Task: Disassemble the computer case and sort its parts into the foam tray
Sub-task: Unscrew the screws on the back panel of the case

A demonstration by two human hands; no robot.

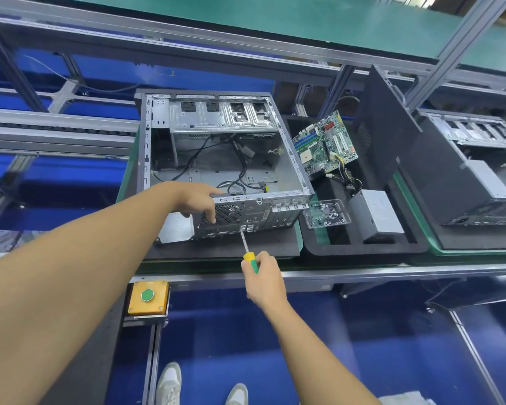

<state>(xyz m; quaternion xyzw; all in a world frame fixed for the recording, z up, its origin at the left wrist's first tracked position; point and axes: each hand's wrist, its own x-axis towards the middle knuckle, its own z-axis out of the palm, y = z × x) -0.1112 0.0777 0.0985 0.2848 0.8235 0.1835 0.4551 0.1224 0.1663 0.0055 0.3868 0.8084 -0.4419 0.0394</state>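
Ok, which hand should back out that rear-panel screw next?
The right hand: it already holds the screwdriver, tip against the computer case rear panel by the fan grille. The left hand braces the case's top edge.

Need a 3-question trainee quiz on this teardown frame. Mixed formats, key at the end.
1. True or false: the motherboard sits inside the case.
2. Which hand holds the screwdriver? A) left B) right C) neither
3. Fill in: the loose screws lie in a clear ___ on the foam tray.

Key:
1. False. It lies outside, to the right of the case, on the foam tray.
2. B. The right hand grips the handle with the tip at the case's rear panel; the left hand rests on the case's rear edge.
3. Box, beside the power supply.
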